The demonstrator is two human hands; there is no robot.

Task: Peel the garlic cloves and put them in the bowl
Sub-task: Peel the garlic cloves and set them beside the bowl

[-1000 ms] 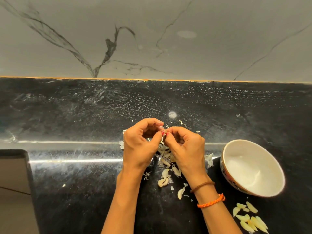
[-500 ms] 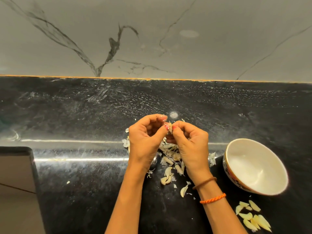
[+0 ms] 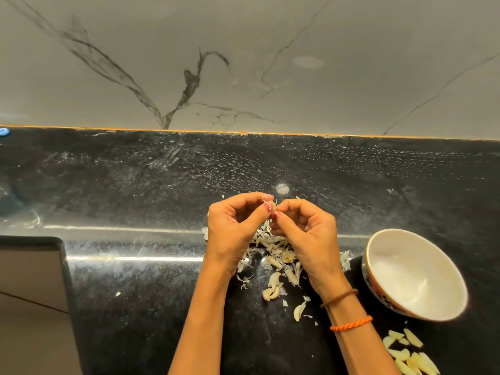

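Fingertips of the left hand and right hand pinch one garlic clove between them above the black counter. Loose skins and unpeeled cloves lie at 6 o'clock beneath the hands. The bowl sits at 4 o'clock, peeled cloves just below it.

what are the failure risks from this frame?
1. The garlic clove is held only by a fingertip pinch between left hand and right hand; it could slip into the skins below.
2. The bowl looks empty while peeled cloves lie on the counter; they may get left out.
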